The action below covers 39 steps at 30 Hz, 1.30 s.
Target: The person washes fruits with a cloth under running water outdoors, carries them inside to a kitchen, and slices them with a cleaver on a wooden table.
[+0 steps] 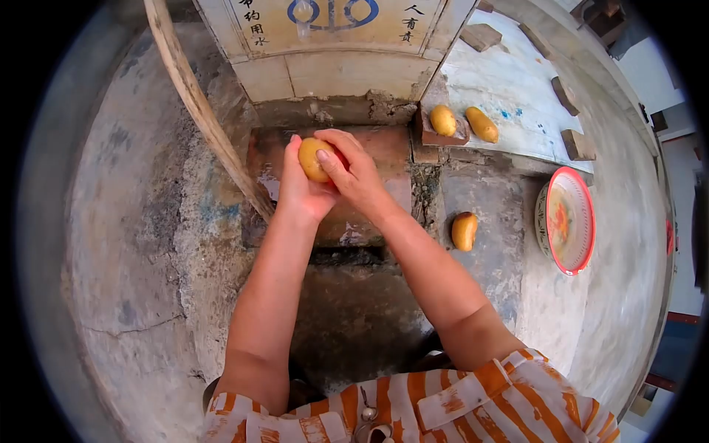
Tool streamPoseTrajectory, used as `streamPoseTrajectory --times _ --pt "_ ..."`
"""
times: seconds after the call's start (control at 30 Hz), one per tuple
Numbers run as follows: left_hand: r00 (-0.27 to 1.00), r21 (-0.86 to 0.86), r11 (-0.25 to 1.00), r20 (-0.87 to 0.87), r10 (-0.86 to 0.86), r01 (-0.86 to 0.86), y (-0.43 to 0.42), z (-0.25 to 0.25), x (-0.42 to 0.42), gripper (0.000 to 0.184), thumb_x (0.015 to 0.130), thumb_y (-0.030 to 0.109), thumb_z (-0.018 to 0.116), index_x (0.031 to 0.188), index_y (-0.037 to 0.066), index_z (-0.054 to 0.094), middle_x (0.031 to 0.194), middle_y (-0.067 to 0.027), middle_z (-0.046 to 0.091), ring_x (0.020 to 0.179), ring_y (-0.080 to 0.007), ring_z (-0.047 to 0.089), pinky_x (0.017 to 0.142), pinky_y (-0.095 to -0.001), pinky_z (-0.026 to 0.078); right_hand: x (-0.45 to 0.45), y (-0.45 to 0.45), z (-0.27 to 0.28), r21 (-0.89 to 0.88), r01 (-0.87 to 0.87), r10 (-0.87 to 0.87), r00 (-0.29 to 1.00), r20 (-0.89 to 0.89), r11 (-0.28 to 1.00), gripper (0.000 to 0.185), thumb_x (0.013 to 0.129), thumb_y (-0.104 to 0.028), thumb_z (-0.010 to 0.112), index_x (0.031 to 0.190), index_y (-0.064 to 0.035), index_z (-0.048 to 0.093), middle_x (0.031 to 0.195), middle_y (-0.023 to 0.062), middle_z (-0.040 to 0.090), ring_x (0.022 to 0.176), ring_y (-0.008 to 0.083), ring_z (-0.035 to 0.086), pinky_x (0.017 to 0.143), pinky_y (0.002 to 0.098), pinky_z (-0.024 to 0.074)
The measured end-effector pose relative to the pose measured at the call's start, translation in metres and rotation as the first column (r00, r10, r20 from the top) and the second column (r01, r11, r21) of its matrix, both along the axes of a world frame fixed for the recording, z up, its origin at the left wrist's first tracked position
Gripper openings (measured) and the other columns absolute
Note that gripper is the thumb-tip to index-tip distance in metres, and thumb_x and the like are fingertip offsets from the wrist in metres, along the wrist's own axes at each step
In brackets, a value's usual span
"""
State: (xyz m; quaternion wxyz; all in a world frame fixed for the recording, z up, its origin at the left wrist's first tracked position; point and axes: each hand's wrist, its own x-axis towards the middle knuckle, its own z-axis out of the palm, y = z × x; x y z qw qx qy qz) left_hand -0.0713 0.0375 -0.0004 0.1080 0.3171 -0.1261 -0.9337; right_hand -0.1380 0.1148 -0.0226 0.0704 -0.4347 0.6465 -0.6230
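A yellow potato (313,160) is held between both hands over a wet reddish slab (362,210). My left hand (301,184) cups it from the left and below. My right hand (350,171) wraps its right side, with the thumb lying across the front. Two more potatoes lie at the upper right: a round one (443,120) on a brick (459,134) and a longer one (482,125) on a pale sheet (517,88). Another potato (464,231) rests on the grey concrete, right of my right forearm.
A red-rimmed patterned basin (591,221) stands at the right. A tiled block (332,74) with painted characters rises behind the slab. A long wooden pole (199,111) slants down on the left. Bricks (578,145) weigh down the pale sheet's edge.
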Motion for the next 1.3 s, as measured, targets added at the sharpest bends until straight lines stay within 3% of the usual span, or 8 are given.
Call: streamPoseTrajectory --times 0.03,0.07,0.13,0.27,0.47,1.07,1.3 --pt "1.0 0.013 1.0 -0.026 0.012 -0.012 0.001 0.002 0.0 0.056 0.085 0.056 0.04 0.113 0.008 0.048 0.113 -0.0096 0.052 0.109 -0.0239 0.049 0.095 -0.041 0.038 -0.002 0.003 0.001 0.035 -0.049 0.049 0.999 0.01 0.998 0.042 0.074 -0.017 0.064 0.111 0.0006 0.053 0.115 0.0171 0.052 0.11 0.0273 0.048 0.094 0.0342 0.0366" --pt "1.0 0.013 1.0 -0.025 0.01 -0.01 0.001 0.001 0.0 0.056 0.085 0.056 0.04 0.113 0.008 0.048 0.113 -0.0096 0.052 0.109 -0.0239 0.049 0.095 -0.041 0.038 -0.003 0.007 0.002 0.036 -0.047 0.046 0.999 0.011 0.998 0.042 0.074 -0.017 0.064 0.111 0.0006 0.053 0.115 0.0171 0.052 0.11 0.0273 0.048 0.094 0.0342 0.0366" --pt "0.999 -0.031 1.0 -0.037 -0.007 0.006 -0.001 0.0 0.0 0.053 0.086 0.054 0.041 0.112 0.009 0.051 0.11 -0.0084 0.055 0.102 -0.0231 0.054 0.09 -0.0381 0.043 -0.005 0.011 0.007 0.02 -0.123 0.121 0.991 0.064 0.992 0.043 0.075 -0.01 0.061 0.116 -0.0015 0.052 0.117 0.013 0.053 0.111 0.0235 0.048 0.096 0.0315 0.0353" --pt "1.0 -0.064 0.998 0.007 0.027 -0.026 -0.004 -0.003 -0.002 0.052 0.086 0.055 0.041 0.109 0.009 0.052 0.108 -0.0079 0.056 0.099 -0.0223 0.055 0.088 -0.0372 0.044 -0.004 0.007 0.003 0.006 -0.128 0.126 0.982 0.143 0.992 0.046 0.071 -0.005 0.057 0.116 -0.001 0.052 0.118 0.0129 0.053 0.113 0.0212 0.048 0.097 0.03 0.0351" --pt "0.992 -0.153 0.982 0.037 0.119 -0.112 0.001 -0.004 -0.003 0.05 0.086 0.055 0.041 0.105 0.01 0.052 0.101 -0.0064 0.057 0.094 -0.02 0.056 0.083 -0.0362 0.045 0.004 0.003 0.014 0.042 -0.074 0.059 0.954 0.293 0.996 0.045 0.066 -0.001 0.053 0.111 0.0011 0.055 0.115 0.0119 0.056 0.106 0.019 0.052 0.093 0.0277 0.0382" --pt "0.995 -0.166 0.982 -0.058 0.081 -0.09 -0.001 -0.013 -0.003 0.046 0.089 0.05 0.038 0.104 0.009 0.051 0.098 -0.006 0.055 0.091 -0.0188 0.055 0.081 -0.0335 0.046 0.017 -0.005 0.018 0.015 0.073 -0.074 0.99 0.116 0.997 0.033 0.067 0.003 0.048 0.099 0.0033 0.056 0.114 0.0172 0.056 0.104 0.0224 0.055 0.09 0.0286 0.0408" --pt "0.997 -0.183 0.981 -0.049 0.059 -0.067 0.001 -0.011 -0.003 0.045 0.09 0.048 0.038 0.106 0.009 0.051 0.1 -0.0063 0.055 0.094 -0.0191 0.055 0.083 -0.0335 0.046 0.013 -0.001 0.02 0.048 0.09 -0.085 0.991 -0.103 0.995 0.034 0.066 0.003 0.048 0.099 0.0021 0.056 0.111 0.021 0.057 0.105 0.0317 0.055 0.09 0.0333 0.043"
